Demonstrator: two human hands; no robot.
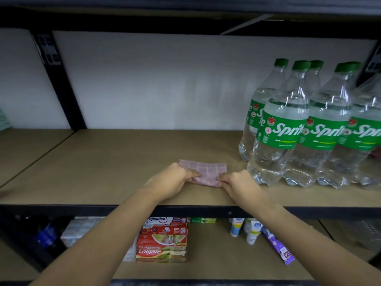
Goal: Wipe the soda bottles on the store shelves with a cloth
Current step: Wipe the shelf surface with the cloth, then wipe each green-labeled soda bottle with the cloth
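1. Shelf (103, 162): tan board on a black metal frame, white back panel behind. A second board adjoins at far left.
2. Soda bottles (284, 129): cluster of clear Sprite bottles with green caps and green labels, standing upright at the right end of the shelf, packed touching one another in at least two rows. The rightmost ones run out of view at the frame edge.
3. Bottle contents: clear liquid, filled up to the shoulder; all visible caps are on.
4. Cloth (206, 171): pink checked, folded into a small pad, lying flat on the shelf near its front edge, just left of the bottle cluster and apart from it.
5. Left hand (171, 180): fingers curled, pinching the left near corner of the cloth.
6. Right hand (237, 182): fingers curled, pinching the right near corner of the cloth; it sits just beside the nearest bottle's base, contact not discernible.
7. Lower shelf: stacked toothpaste boxes (162, 240) (Pepsodent on top, Colgate beneath), white tubes (245, 229) standing to the right, a purple packet (279, 248) lying beside them. Both forearms cross in front of this level and partly hide it.
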